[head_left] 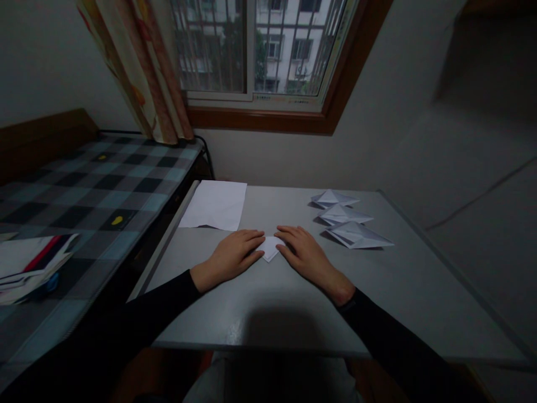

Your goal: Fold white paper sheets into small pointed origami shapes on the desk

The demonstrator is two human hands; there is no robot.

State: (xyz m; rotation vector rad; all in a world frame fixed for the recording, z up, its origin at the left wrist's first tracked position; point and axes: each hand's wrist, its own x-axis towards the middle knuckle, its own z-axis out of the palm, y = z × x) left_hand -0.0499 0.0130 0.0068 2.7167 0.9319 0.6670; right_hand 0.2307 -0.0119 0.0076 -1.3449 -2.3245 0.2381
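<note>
White folded paper tapers to a corner.

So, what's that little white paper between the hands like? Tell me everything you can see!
The paper is small, plain white and seems folded. It lies about flat on the grey-white table, one pointed corner aimed at the table's near edge. The left hand and right hand touch it from either side, partly covering it, so its full outline can't be told.

Nothing legible — faint marks on the window frame, perhaps lettering.
</note>
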